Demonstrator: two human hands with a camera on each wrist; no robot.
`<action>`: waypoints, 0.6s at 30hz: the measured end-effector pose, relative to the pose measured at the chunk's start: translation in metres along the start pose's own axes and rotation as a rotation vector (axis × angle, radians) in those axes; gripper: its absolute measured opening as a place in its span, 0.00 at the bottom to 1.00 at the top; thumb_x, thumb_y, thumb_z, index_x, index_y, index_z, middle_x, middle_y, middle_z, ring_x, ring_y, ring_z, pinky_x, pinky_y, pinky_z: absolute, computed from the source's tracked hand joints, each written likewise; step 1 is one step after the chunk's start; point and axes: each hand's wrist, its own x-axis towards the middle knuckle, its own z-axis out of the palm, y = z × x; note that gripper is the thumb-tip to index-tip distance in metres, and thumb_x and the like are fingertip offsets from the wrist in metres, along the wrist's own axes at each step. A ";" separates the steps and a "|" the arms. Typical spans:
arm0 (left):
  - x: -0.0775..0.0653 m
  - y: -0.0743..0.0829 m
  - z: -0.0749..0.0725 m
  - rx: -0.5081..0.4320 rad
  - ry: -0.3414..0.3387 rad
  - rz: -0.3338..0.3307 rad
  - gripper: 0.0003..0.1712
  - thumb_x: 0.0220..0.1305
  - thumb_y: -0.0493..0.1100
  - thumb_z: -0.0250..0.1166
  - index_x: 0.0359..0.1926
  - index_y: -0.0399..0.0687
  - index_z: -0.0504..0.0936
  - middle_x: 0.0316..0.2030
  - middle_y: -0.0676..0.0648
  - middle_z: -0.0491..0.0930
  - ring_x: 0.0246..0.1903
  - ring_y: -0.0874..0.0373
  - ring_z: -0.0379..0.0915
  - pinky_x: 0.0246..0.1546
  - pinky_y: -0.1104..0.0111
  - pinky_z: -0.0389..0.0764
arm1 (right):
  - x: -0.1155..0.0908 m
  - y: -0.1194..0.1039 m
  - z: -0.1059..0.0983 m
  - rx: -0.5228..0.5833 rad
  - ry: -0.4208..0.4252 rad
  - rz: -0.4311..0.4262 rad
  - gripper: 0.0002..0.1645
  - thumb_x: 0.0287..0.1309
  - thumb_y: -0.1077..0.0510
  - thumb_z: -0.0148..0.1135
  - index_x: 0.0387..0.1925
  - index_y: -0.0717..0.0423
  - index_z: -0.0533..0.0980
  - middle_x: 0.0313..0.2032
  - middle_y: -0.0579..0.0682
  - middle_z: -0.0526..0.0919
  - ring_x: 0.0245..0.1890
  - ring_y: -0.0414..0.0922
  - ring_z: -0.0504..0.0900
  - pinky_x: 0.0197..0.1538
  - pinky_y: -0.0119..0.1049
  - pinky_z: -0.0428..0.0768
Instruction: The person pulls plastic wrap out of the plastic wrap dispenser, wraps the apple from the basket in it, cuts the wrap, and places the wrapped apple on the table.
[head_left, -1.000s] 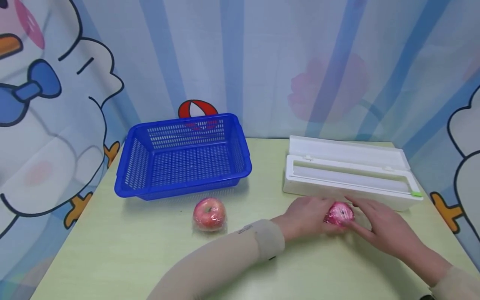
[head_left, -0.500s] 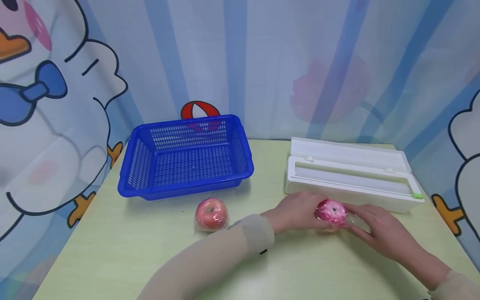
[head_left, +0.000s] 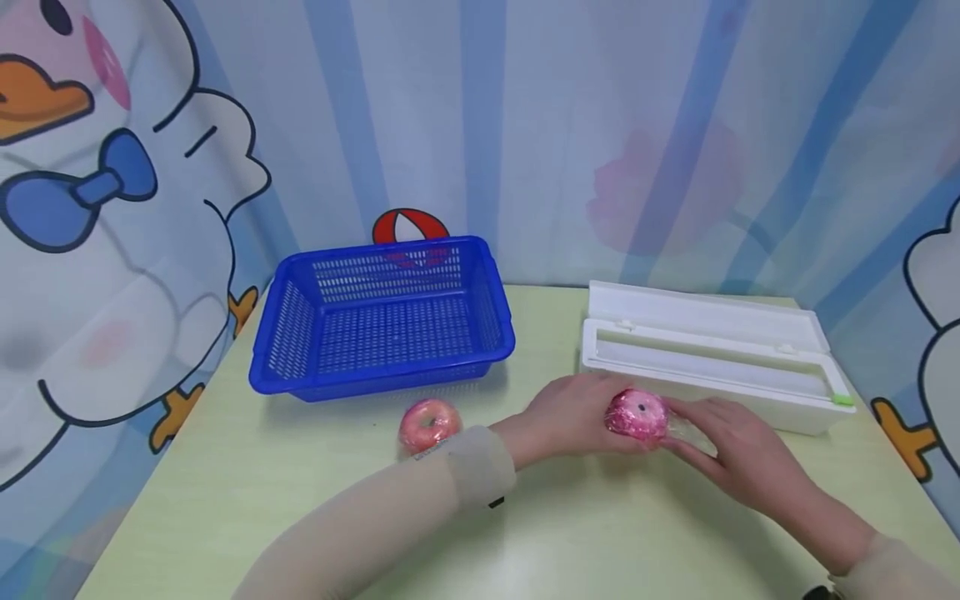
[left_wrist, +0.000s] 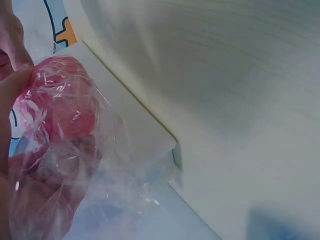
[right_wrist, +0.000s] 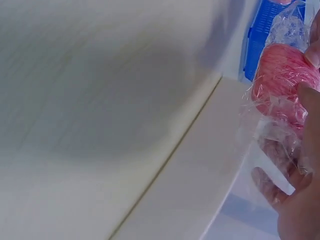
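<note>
Above the table, a round pink fruit [head_left: 639,413] in clear cling film is held between both hands, a small dark spot on its upper face. My left hand [head_left: 573,417] grips it from the left, fingers behind and thumb in front. From the right, my right hand [head_left: 742,450] holds it with thumb and forefinger, film stretched between them. Loose cling film [left_wrist: 120,175] hangs from the fruit in the left wrist view. In the right wrist view, crumpled film surrounds the fruit [right_wrist: 282,80] and the thumb presses on it. A film-wrapped apple [head_left: 429,425] sits left, partly behind the left sleeve.
A blue perforated plastic basket [head_left: 382,371] stands at the back left of the pale table [head_left: 585,533]. Just behind the hands lies a white cling film dispenser [head_left: 720,392], its lid raised and a green slider at its right end. A cartoon-printed curtain [head_left: 540,142] closes off the back.
Both hands have shifted left together with the pink fruit. Its dark-spotted face shows more fully. The left sleeve now covers part of the apple, and the view has shifted slightly.
</note>
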 end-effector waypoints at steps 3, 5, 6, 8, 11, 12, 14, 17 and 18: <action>-0.007 -0.007 -0.007 -0.004 0.010 -0.005 0.39 0.62 0.70 0.74 0.68 0.61 0.79 0.59 0.57 0.82 0.54 0.66 0.77 0.53 0.70 0.80 | 0.009 -0.008 -0.002 0.001 -0.068 0.026 0.40 0.75 0.29 0.54 0.66 0.57 0.80 0.46 0.54 0.90 0.45 0.54 0.88 0.48 0.58 0.86; -0.011 -0.011 -0.011 -0.002 0.013 -0.018 0.39 0.62 0.69 0.75 0.69 0.60 0.79 0.59 0.56 0.82 0.54 0.65 0.78 0.54 0.70 0.81 | 0.014 -0.014 -0.005 -0.008 -0.130 0.061 0.40 0.71 0.34 0.66 0.69 0.59 0.78 0.53 0.58 0.89 0.53 0.60 0.86 0.55 0.62 0.83; -0.013 -0.013 -0.013 0.000 0.015 -0.026 0.39 0.62 0.68 0.75 0.69 0.59 0.79 0.60 0.55 0.82 0.54 0.64 0.78 0.54 0.69 0.81 | 0.016 -0.018 -0.006 -0.013 -0.154 0.077 0.41 0.68 0.38 0.71 0.71 0.60 0.76 0.56 0.60 0.87 0.56 0.62 0.85 0.58 0.64 0.81; -0.017 -0.016 -0.017 0.001 0.021 -0.047 0.40 0.62 0.67 0.75 0.70 0.58 0.79 0.60 0.54 0.83 0.55 0.62 0.79 0.55 0.68 0.81 | 0.022 -0.026 -0.007 -0.036 -0.188 0.095 0.45 0.64 0.42 0.75 0.73 0.63 0.73 0.62 0.63 0.84 0.61 0.65 0.82 0.63 0.65 0.78; -0.022 -0.020 -0.022 0.006 0.032 -0.070 0.41 0.63 0.67 0.75 0.71 0.55 0.78 0.60 0.51 0.83 0.55 0.60 0.79 0.55 0.68 0.82 | 0.029 -0.037 -0.005 -0.085 -0.219 0.081 0.48 0.69 0.39 0.69 0.76 0.67 0.67 0.69 0.65 0.77 0.67 0.65 0.77 0.71 0.65 0.71; -0.023 -0.021 -0.023 0.003 0.036 -0.076 0.42 0.63 0.67 0.75 0.71 0.55 0.78 0.60 0.51 0.83 0.55 0.60 0.79 0.55 0.68 0.82 | 0.031 -0.040 -0.003 -0.106 -0.227 0.073 0.49 0.72 0.38 0.65 0.77 0.68 0.66 0.72 0.66 0.75 0.70 0.65 0.75 0.73 0.64 0.68; -0.026 -0.024 -0.025 -0.001 0.042 -0.084 0.42 0.63 0.68 0.75 0.71 0.54 0.78 0.59 0.51 0.83 0.54 0.60 0.79 0.54 0.69 0.83 | 0.035 -0.044 0.002 -0.149 -0.243 0.060 0.49 0.76 0.34 0.58 0.78 0.70 0.63 0.75 0.67 0.70 0.74 0.64 0.71 0.77 0.63 0.62; -0.030 -0.028 -0.027 -0.019 0.048 -0.086 0.42 0.62 0.68 0.75 0.71 0.55 0.78 0.58 0.52 0.84 0.53 0.61 0.79 0.53 0.70 0.83 | 0.036 -0.048 0.008 -0.198 -0.236 0.053 0.50 0.80 0.32 0.48 0.78 0.70 0.61 0.76 0.67 0.68 0.75 0.64 0.69 0.79 0.62 0.59; -0.032 -0.029 -0.028 -0.030 0.047 -0.087 0.42 0.62 0.68 0.75 0.71 0.55 0.78 0.58 0.52 0.84 0.53 0.61 0.79 0.52 0.71 0.83 | 0.036 -0.048 0.010 -0.207 -0.224 0.048 0.49 0.81 0.31 0.46 0.78 0.70 0.62 0.75 0.67 0.70 0.75 0.63 0.70 0.78 0.63 0.61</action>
